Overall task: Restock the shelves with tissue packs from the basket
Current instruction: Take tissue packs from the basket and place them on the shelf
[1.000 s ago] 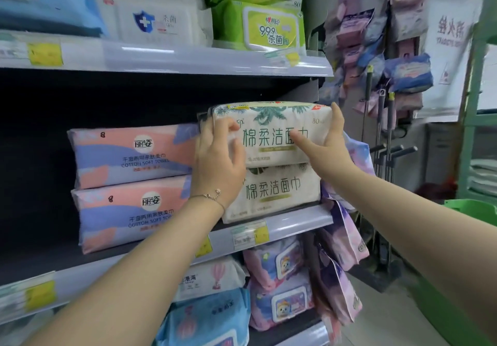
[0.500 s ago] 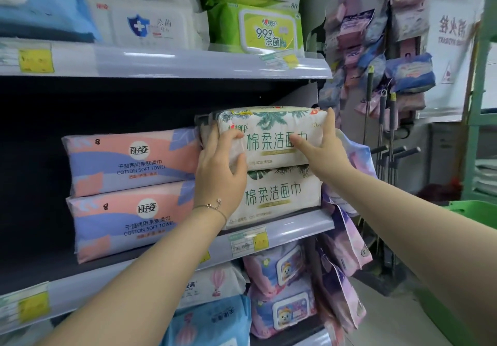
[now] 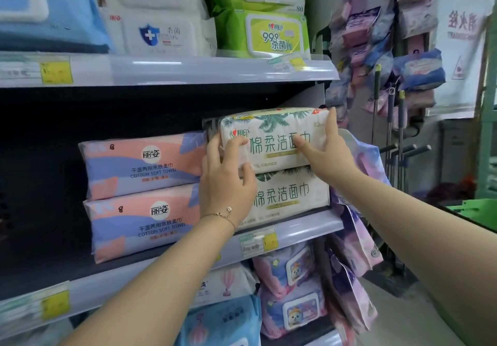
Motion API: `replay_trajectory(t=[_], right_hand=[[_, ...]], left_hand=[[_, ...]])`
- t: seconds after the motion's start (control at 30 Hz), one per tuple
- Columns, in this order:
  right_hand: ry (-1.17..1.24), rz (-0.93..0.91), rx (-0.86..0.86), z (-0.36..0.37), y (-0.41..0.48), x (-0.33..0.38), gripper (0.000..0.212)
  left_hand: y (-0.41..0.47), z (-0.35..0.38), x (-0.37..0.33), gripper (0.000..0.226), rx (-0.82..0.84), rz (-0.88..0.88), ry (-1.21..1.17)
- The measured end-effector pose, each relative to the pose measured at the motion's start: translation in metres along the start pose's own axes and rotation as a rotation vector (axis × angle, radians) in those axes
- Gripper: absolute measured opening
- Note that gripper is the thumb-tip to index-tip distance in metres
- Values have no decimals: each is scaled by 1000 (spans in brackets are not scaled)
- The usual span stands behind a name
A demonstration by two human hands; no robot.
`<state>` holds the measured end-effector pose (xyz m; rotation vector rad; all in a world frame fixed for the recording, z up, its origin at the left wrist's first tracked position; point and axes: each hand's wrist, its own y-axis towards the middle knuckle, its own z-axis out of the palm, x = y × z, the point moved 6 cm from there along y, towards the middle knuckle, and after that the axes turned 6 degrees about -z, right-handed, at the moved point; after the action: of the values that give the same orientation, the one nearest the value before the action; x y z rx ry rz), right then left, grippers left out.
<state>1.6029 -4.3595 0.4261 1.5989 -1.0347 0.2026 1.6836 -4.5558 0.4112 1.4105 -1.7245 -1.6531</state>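
Two grips: both clasp one white tissue pack with a green leaf print.
Left grip: fingers curled round the pack's left end, thumb at its lower front edge. A thin bracelet is on the wrist.
Right grip: thumb pressed on the front, fingers up along the right end, holding it.
Pack's place: right end of the middle shelf, lying flat on a matching pack.
Neighbours: two pink-and-purple packs, stacked just to the left.
Basket: green rim at far right, well apart from the shelf.
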Motion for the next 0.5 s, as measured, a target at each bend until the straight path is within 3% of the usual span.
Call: replay_trajectory(t=[0.17, 0.27, 0.37, 0.5], right_hand=[[-18, 14, 115, -11, -4, -3, 98], [-25, 14, 99, -22, -8, -6, 101], [-96, -60, 12, -34, -19, -2, 83], [-279, -245, 76, -38, -44, 1, 60]], left_hand=[[-11, 5, -8, 45, -55, 13, 263], [-18, 8, -15, 47, -41, 38, 355], [-24, 6, -21, 47, -52, 57, 408], [-43, 18, -43, 42, -16, 272, 443]])
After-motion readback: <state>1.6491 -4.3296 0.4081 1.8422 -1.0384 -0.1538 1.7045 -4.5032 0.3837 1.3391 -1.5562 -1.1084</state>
